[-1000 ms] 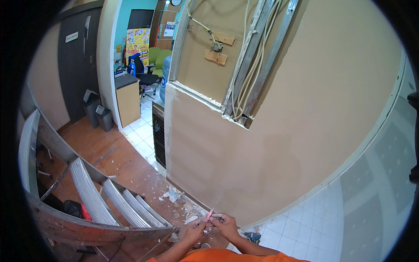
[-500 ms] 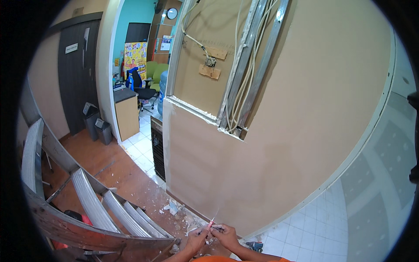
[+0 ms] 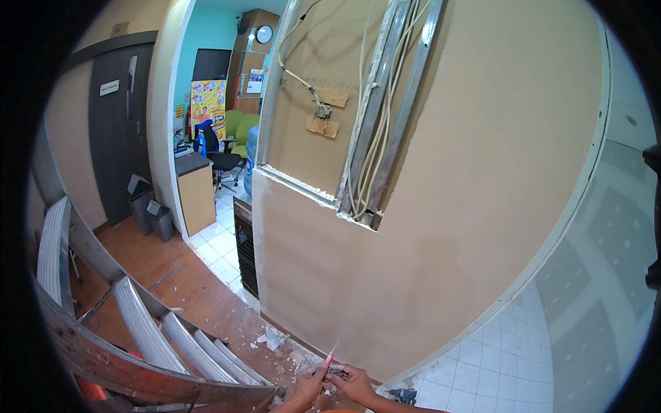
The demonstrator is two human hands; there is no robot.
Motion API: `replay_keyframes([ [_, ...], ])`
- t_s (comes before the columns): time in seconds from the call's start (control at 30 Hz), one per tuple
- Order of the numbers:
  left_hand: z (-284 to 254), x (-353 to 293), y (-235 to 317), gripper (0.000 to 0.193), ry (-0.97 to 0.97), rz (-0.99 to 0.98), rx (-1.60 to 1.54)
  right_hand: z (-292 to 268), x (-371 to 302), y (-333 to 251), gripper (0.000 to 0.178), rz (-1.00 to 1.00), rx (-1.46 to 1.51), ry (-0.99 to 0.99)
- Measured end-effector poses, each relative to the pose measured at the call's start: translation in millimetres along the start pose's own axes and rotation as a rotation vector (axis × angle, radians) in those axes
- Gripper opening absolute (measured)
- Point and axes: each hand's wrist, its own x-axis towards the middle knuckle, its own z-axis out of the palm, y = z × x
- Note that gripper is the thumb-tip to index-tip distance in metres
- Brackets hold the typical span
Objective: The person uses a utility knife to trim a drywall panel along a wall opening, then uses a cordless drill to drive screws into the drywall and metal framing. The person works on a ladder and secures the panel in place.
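Low in the view, in front of the wall, my left hand (image 3: 308, 387) is closed round a slim red-handled tool (image 3: 328, 359) with a thin, pale metal tip pointing up. Whether it is a knife or a screwdriver cannot be made out. My right hand (image 3: 355, 386) is close beside it, fingers curled and pinched together near the handle. Something small and dark shows at those fingertips, too small to name. Above both hands rises the beige wall panel (image 3: 413, 296), with a cut-out showing metal studs (image 3: 377, 113) and loose cables (image 3: 385, 138).
An aluminium ladder (image 3: 148, 337) stands at my left. Broken board pieces (image 3: 270, 339) litter the brown floor by the wall foot. A power drill (image 3: 403, 396) lies near my right forearm. In the cut-out hangs a wired box (image 3: 323, 110). Two grey bins (image 3: 160, 219) stand by a dark door (image 3: 118, 124).
The view has shifted slightly, so the wall opening sits lower and further left. My right fingers have drawn a little down from the red handle; the tool stays in my left hand.
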Motion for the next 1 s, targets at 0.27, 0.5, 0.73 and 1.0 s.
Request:
replay_keyframes([
  [0.27, 6.8, 2.7, -11.1, 0.035, -0.011, 0.210, -0.013, -10.9, 11.5, 33.2, 0.038, 0.092, -0.337, 0.062],
  [0.5, -8.5, 14.5, -32.2, 0.033, -0.038, 0.156, 0.060, -13.1, 5.5, 35.2, 0.036, 0.162, -0.111, -0.050],
  [0.73, -13.5, 21.1, -51.5, 0.029, -0.039, 0.137, -0.015, -7.3, -4.1, 7.7, 0.037, 0.126, -0.129, -0.092],
  [1.0, -4.6, 0.5, -28.4, 0.034, 0.013, 0.151, 0.142, -6.3, 0.5, 11.8, 0.043, 0.266, -0.056, -0.133],
])
